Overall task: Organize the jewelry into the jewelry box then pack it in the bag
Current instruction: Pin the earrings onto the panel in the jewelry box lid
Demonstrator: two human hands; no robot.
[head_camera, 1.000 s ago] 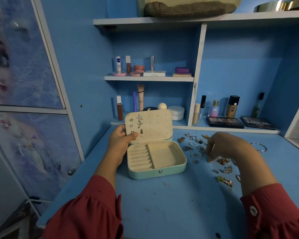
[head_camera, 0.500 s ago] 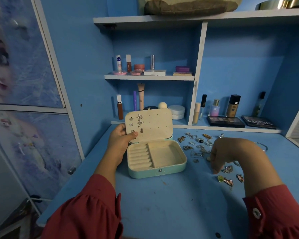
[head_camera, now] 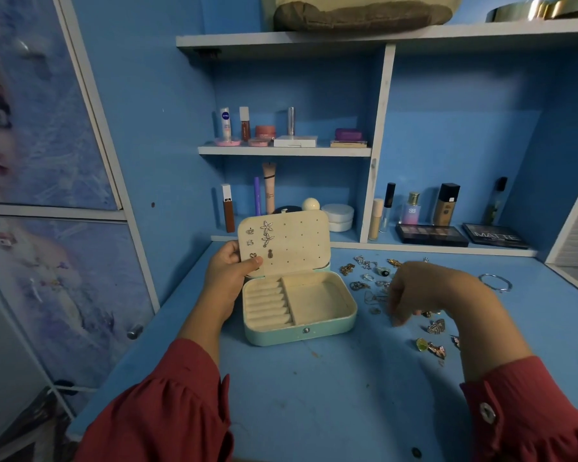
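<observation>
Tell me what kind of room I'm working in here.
Likely a bedroom vanity or dressing desk: cosmetics line the blue shelves, eyeshadow palettes sit at the back, and an animated-character picture covers the cabinet door.

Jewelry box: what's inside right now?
The jewelry box tray looks empty: bare ring rolls and an open compartment. Six earrings are pinned on the lid. The left hand covers the lid's lower left corner.

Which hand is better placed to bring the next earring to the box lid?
The right hand. It hovers, fingers curled down, over the loose jewelry on the desk. The left hand grips the lid of the jewelry box, propping it open, so it seems occupied.
</observation>
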